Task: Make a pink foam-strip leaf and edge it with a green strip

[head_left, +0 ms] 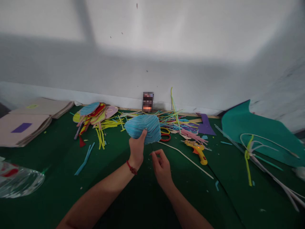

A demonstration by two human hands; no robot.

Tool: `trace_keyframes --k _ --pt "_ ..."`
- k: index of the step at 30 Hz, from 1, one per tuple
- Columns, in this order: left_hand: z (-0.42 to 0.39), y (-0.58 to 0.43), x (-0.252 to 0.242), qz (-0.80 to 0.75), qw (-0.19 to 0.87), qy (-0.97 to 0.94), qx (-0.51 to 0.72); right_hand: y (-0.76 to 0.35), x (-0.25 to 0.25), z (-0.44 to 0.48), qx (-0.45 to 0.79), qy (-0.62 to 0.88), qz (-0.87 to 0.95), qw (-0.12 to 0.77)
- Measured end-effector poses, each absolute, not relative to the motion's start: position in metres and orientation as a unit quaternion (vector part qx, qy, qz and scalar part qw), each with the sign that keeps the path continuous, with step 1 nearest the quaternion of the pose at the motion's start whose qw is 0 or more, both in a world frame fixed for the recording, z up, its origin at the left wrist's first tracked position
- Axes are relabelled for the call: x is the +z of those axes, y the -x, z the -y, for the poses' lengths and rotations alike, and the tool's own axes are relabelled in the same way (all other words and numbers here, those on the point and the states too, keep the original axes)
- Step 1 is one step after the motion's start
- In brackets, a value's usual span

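Observation:
My left hand [137, 148] grips a blue fan-shaped piece [145, 125], its thumb pressed on the front face. The piece has close parallel ridges, like strips laid side by side. Just below its lower edge, my right hand [160, 162] is closed in a pinch; a thin dark line shows above the fingertips, too fine to name. Behind the blue piece, scissors [165, 137] with red and yellow handles are partly covered. To the right lies a yellow glue gun [196, 151], its dark cord running toward the front.
Colourful strips [183, 124] lie in a pile along the wall. Finished-looking fan shapes [95, 113] sit at left, beside cardboard folders [26, 127]. A clear plastic bottle [21, 181] lies front left. A teal sheet [264, 130] and white-wrapped stems [269, 173] occupy the right.

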State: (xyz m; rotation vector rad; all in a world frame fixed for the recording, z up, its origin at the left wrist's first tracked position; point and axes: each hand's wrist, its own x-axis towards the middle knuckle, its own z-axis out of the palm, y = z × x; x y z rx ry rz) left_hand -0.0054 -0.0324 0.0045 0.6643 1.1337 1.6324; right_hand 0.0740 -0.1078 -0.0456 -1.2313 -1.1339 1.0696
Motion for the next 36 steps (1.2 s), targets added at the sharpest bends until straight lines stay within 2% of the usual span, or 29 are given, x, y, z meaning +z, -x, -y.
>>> trace_keyframes --k 6,14,23,30,36 --pt "0.036 0.008 0.01 -0.433 0.53 -0.291 0.668 -0.076 -0.045 0.109 0.424 0.533 0.5 0.536" --pt "0.031 0.01 0.013 -0.419 0.602 -0.236 0.637 -0.073 -0.045 0.105 0.486 0.51 0.454 0.546" --pt "0.035 0.009 0.024 -0.402 0.631 -0.188 0.636 -0.07 -0.046 0.104 0.506 0.501 0.437 0.55" --pt "0.028 0.009 0.009 -0.423 0.6 -0.208 0.646 -0.072 -0.051 0.1 0.569 0.449 0.399 0.562" --pt "0.023 0.014 0.001 -0.402 0.642 -0.231 0.611 -0.075 -0.045 0.097 0.581 0.444 0.385 0.563"
